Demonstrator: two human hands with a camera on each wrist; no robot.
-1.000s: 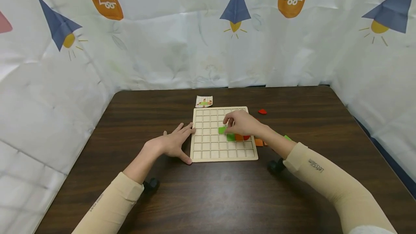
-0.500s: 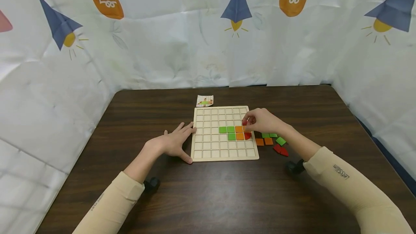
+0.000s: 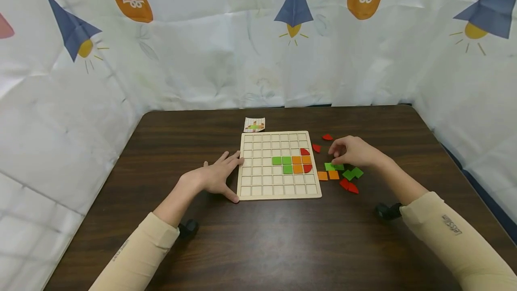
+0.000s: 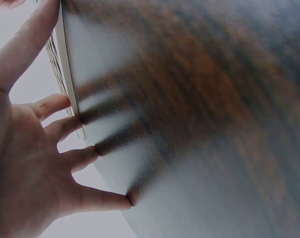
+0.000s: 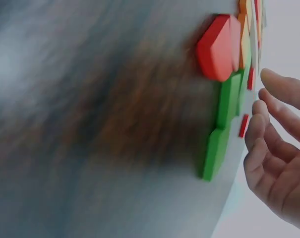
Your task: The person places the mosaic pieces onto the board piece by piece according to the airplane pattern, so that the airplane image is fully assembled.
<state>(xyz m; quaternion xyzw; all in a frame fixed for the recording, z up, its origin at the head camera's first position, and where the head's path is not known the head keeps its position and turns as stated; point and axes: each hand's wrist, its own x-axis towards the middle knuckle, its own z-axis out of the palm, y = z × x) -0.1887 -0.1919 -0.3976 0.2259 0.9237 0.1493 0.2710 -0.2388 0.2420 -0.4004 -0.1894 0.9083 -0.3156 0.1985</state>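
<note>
My left hand (image 3: 216,178) lies spread at the left edge of a pale wooden grid board (image 3: 258,182), thumb and fingertips touching its rim. In the left wrist view that board (image 4: 65,64) shows edge-on beside the fingers. Off the board's right side, my right hand (image 3: 352,151) hovers with loosely bent fingers over loose green tiles (image 3: 338,167). Thumb and fingers stand apart with nothing between them in the right wrist view. Set in the grid are green tiles (image 3: 287,169), orange tiles (image 3: 298,169) and two rounded red pieces (image 3: 308,168).
Two orange tiles (image 3: 333,174) lie by the board's right edge, with red pieces (image 3: 352,188) nearer me. More red pieces (image 3: 327,137) lie farther back. A small picture card (image 3: 254,125) sits behind the board on the dark wooden table (image 3: 266,246). A patterned curtain hangs beyond.
My right hand has moved right, from over the grid to the loose green tiles. A red piece it was touching half a second ago now sits uncovered in the grid. My left hand stays put.
</note>
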